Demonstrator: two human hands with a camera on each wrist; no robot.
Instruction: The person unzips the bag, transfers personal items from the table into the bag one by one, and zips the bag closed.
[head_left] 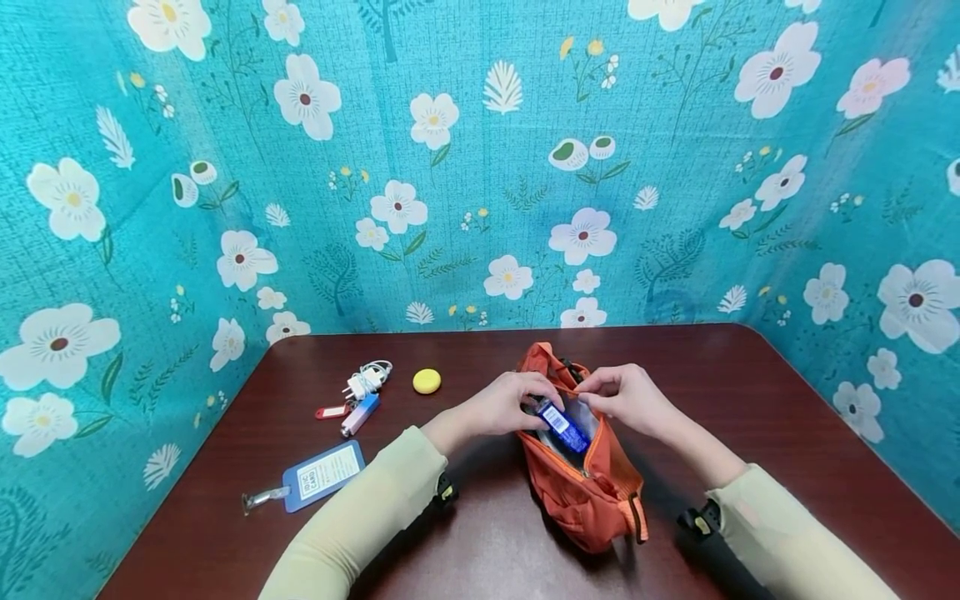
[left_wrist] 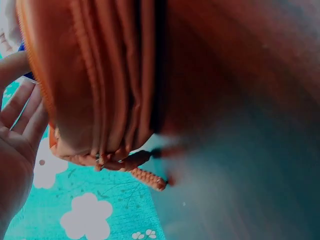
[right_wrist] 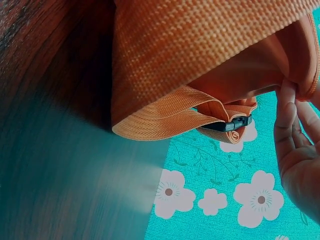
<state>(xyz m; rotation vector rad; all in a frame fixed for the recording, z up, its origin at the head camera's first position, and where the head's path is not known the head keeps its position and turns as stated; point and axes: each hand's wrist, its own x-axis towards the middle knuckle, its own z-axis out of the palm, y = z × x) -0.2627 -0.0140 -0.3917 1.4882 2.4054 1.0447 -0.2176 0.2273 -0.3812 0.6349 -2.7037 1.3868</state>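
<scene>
An orange-red waist bag [head_left: 573,504] stands on the table with its zipped mouth spread and a grey lining showing. My left hand [head_left: 508,405] pinches a small dark blue packet with a white label [head_left: 567,431], which sits tilted in the bag's mouth. Only a sliver of blue shows past the thumb in the left wrist view, beside the bag's side [left_wrist: 100,80]. On the far right of the opening, my right hand [head_left: 628,397] pinches the bag's edge between thumb and fingers. The right wrist view shows the webbing strap [right_wrist: 165,112] and black buckle [right_wrist: 235,123] hanging near that hand [right_wrist: 300,145].
Left on the dark wooden table [head_left: 465,533] lie a white charger with cable [head_left: 366,381], a yellow round case [head_left: 427,382], a red key tag [head_left: 332,412], a blue-and-pink stick-shaped item [head_left: 361,415] and a blue ID card holder [head_left: 324,477]. Flowered teal cloth [head_left: 465,167] hangs behind.
</scene>
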